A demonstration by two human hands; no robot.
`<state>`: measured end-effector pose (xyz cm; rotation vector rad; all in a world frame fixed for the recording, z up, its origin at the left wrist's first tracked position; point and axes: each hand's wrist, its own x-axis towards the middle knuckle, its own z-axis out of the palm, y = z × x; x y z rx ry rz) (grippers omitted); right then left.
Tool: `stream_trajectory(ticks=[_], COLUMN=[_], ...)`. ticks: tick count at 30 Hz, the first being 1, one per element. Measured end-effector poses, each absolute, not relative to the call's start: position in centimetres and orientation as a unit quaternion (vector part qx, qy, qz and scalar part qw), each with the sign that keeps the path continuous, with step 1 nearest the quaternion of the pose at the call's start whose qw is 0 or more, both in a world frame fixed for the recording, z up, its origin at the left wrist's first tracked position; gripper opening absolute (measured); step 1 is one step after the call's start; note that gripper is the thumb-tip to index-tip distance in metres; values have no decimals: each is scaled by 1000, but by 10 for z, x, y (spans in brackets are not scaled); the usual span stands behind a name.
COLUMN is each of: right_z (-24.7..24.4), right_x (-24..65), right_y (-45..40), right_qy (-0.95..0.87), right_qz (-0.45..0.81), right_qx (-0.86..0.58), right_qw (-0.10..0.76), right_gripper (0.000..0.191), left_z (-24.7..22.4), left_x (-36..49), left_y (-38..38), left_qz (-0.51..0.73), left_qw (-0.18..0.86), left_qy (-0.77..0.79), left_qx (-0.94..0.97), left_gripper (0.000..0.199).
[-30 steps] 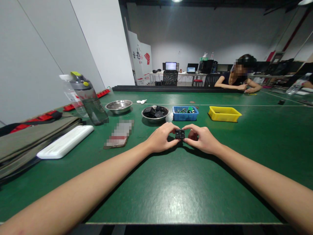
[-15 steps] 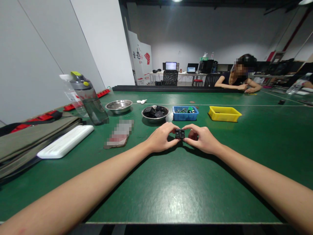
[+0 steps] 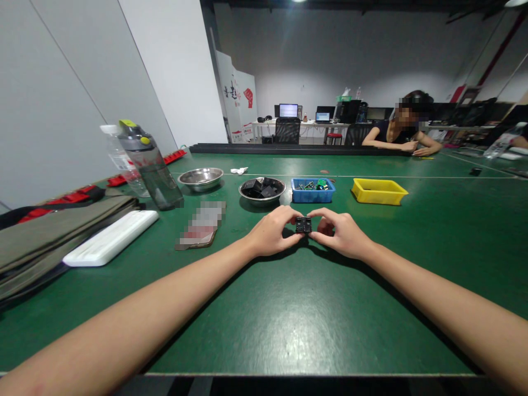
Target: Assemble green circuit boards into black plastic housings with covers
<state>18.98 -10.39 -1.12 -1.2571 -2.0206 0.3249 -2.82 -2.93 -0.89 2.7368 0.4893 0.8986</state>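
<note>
On the table (image 3: 371,308), a bowl (image 3: 261,203) holds black pieces (image 3: 264,190), a blue bin (image 3: 312,197) perhaps electronics (image 3: 322,185); both hands' fingers (image 3: 293,240) (image 3: 322,238) clamp a block (image 3: 304,225).

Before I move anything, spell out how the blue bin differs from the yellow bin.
The blue bin shows green and silvery parts inside; the yellow bin shows mostly its inner walls. The yellow bin stands right of the blue bin and looks wider in this view. Both are open-topped and rest on the green table.

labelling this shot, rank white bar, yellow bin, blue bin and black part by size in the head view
1. White bar
2. Yellow bin
3. Blue bin, slightly smaller
4. Black part, clearly smallest
</note>
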Motion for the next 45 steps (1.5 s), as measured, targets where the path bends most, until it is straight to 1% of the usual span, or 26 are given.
stream_trajectory(ticks=[9,13,14,16,17,19,21,25,30,32,39,45], right_z=[-11,-12,-13,-13,-13,-13,-13,-12,-13,-13,-11,-12], right_x=[191,191,191,191,191,192,191,191,192,192,191,191], right_y=[-104,-104,-104,-103,-103,-103,-103,-103,-103,-103,-104,-104], right_qy=[-792,-784,-781,-778,-777,-776,-776,-777,-778,-778,-779,-780], right_qz=[138,127,123,119,119,120,122,118,119,121,125,125], right_qx=[-473,-479,-481,-485,-487,-490,-490,-492,-488,-488,-486,-488], right_qw=[361,374,378,381,380,379,377,375,378,378,375,372], right_gripper=[34,33,33,33,33,34,34,33,32,32,33,34], left_z=[-9,-9,-9,-9,-9,-9,-9,-11,-9,-7,-5,-7], left_x=[-29,-29,-30,-30,-30,-31,-30,-29,-29,-30,-31,-31], left_y=[-29,-29,-29,-27,-25,-23,-21,-21,-24,-26,-25,-25], left_qz=[303,329,341,353,353,351,356,355,335,328,303,320], left_qw=[108,123,124,114,106,95,94,98,133,141,149,153], left_qy=[161,177,184,194,198,210,236,267,274,268,239,231], left_qx=[933,919,913,908,908,907,899,891,891,895,910,906], left_gripper=[27,39,37,25,30,49,55,48,33,31,32,41])
